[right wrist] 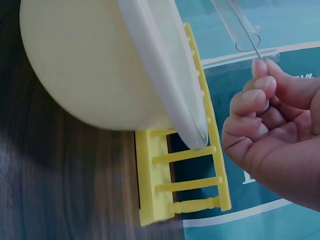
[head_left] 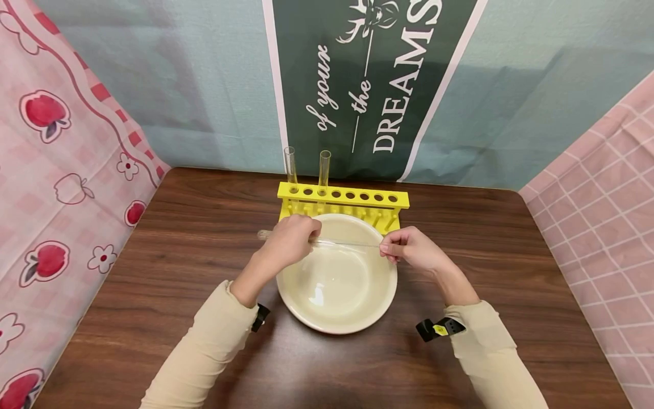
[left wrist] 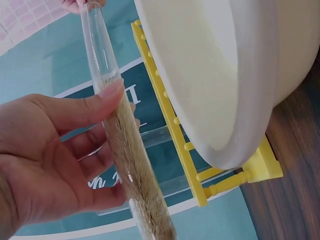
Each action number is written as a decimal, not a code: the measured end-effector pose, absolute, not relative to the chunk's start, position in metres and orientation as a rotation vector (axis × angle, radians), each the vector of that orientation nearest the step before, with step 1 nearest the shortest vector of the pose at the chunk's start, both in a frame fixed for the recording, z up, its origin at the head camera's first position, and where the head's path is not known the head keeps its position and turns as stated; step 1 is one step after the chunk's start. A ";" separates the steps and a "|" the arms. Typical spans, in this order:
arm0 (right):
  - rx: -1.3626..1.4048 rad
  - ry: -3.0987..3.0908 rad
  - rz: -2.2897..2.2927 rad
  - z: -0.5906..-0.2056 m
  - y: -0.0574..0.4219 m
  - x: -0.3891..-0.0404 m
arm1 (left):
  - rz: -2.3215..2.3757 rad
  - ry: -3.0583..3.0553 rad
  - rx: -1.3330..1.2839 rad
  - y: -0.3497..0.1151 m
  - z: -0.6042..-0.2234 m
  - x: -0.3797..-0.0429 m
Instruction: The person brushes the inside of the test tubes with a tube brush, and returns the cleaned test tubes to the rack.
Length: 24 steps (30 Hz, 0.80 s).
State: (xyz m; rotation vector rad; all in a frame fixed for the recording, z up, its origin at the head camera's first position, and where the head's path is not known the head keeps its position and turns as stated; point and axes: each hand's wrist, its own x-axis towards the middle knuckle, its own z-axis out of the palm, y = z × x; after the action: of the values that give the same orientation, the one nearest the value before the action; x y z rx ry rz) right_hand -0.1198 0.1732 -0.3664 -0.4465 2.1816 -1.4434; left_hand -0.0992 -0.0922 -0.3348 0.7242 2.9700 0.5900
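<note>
Over the cream basin (head_left: 337, 318), my left hand (head_left: 290, 241) grips a clear glass test tube (left wrist: 98, 50) between thumb and fingers. Inside that tube sits a test tube brush (left wrist: 134, 150) with brownish bristles, filling its closed-end part. My right hand (head_left: 415, 249) pinches the brush's thin twisted wire handle (right wrist: 252, 45) between thumb and forefinger, just outside the tube's mouth. In the head view the tube lies nearly level across the basin's far part, and the left hand covers some of it.
Behind the basin stands a yellow test tube rack (head_left: 357, 196) with a row of holes. Two upright glass tubes (head_left: 324, 170) stand in its left part. Dark wooden tabletop (head_left: 501, 255) surrounds them, with a printed cloth (head_left: 204, 85) hanging at the back.
</note>
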 end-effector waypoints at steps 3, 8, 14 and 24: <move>-0.550 2.226 -1.347 -0.366 0.174 -0.121 | 0.589 2.914 0.728 -0.094 -0.334 -0.100; -0.655 2.256 -1.250 -0.367 0.172 -0.121 | 0.558 2.818 0.716 -0.095 -0.329 -0.103; -0.780 2.418 -1.098 -0.366 0.166 -0.119 | 0.510 2.752 0.766 -0.101 -0.329 -0.112; -0.923 2.601 -1.016 -0.369 0.159 -0.114 | 0.488 2.576 0.750 -0.107 -0.331 -0.126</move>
State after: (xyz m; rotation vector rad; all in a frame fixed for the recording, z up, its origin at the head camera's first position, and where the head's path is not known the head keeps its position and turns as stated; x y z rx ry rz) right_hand -0.1144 0.1592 -0.3691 -0.9233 2.6006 -1.0160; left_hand -0.1260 -0.1068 -0.3309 0.7496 2.5764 0.4882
